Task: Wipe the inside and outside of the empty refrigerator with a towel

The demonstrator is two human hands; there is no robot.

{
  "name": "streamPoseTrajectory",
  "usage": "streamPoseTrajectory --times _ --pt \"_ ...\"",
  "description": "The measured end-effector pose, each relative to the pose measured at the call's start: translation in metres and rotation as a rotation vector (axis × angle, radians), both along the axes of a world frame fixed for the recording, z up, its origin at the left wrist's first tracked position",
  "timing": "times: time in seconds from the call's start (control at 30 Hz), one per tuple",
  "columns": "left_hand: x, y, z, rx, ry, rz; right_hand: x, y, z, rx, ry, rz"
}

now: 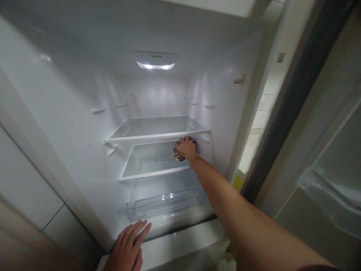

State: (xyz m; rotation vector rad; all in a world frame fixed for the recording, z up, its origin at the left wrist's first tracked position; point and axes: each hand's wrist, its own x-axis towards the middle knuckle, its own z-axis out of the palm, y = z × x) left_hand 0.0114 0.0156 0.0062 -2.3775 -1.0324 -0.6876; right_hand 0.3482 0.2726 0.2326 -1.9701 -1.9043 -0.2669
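I look into an open, bare white fridge. My right hand [185,148] reaches in between the upper glass shelf [158,134] and the lower glass shelf [152,174], closed on a crumpled brownish cloth [177,155] pressed at the right end, just under the upper shelf's front edge. My left hand [129,246] lies flat with fingers stretched out on the white ledge at the fridge's bottom front edge [180,242]. It holds nothing.
A clear plastic drawer [166,201] sits under the lower shelf. The interior lamp [155,64] glows on the ceiling. The open fridge door [318,150] with a door bin stands at the right. Pale cabinet panels [25,180] flank the left side.
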Motion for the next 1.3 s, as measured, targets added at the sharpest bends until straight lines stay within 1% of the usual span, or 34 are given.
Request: streamPoseTrajectory --times 0.23,0.3,0.37,0.43,0.5,0.57,0.63,0.7,0.73,0.77,0.9,0.97,1.03,1.13,1.23,1.3 --pt "0.007 -0.005 0.014 -0.045 -0.023 -0.003 -0.011 0.061 -0.008 -0.032 0.118 -0.048" --pt "0.009 -0.004 0.015 -0.054 -0.032 -0.001 -0.017 0.076 -0.011 -0.019 0.146 -0.052" --pt "0.012 -0.001 0.012 -0.055 -0.044 -0.006 -0.028 0.089 -0.015 0.022 0.162 -0.04" --pt "0.013 0.002 0.006 -0.033 -0.087 -0.004 -0.045 0.101 -0.018 0.127 0.175 -0.01" --pt "0.012 0.006 0.0 0.004 -0.133 0.008 -0.068 0.112 -0.021 0.271 0.184 0.065" --pt "0.01 0.008 -0.003 0.042 -0.11 0.012 -0.095 0.122 -0.022 0.393 0.211 0.148" --pt "0.009 0.01 -0.003 0.063 -0.033 0.01 -0.123 0.13 -0.02 0.449 0.261 0.17" --pt "0.008 0.012 -0.004 0.102 -0.029 0.02 -0.149 0.134 -0.017 0.461 0.29 0.17" --pt "0.008 0.013 -0.005 0.117 -0.047 0.025 -0.16 0.135 -0.015 0.452 0.274 0.2" --pt "0.007 0.014 -0.007 0.123 -0.059 0.026 -0.17 0.136 -0.014 0.436 0.238 0.258" --pt "0.005 0.012 -0.02 0.066 -0.017 0.027 -0.2 0.131 -0.008 0.332 0.002 0.594" --pt "0.004 0.009 -0.024 0.057 -0.047 0.041 -0.21 0.123 -0.004 0.256 -0.081 0.692" --pt "0.004 0.006 -0.022 0.024 -0.043 0.058 -0.216 0.11 0.003 0.166 -0.113 0.717" --pt "0.003 0.001 -0.009 -0.055 0.007 0.057 -0.216 0.082 0.018 -0.011 -0.044 0.641" --pt "0.002 -0.003 0.002 -0.074 0.004 0.023 -0.201 0.054 0.034 -0.277 0.054 0.606" --pt "0.001 -0.005 0.004 -0.08 0.005 0.03 -0.183 0.038 0.042 -0.449 0.126 0.6"
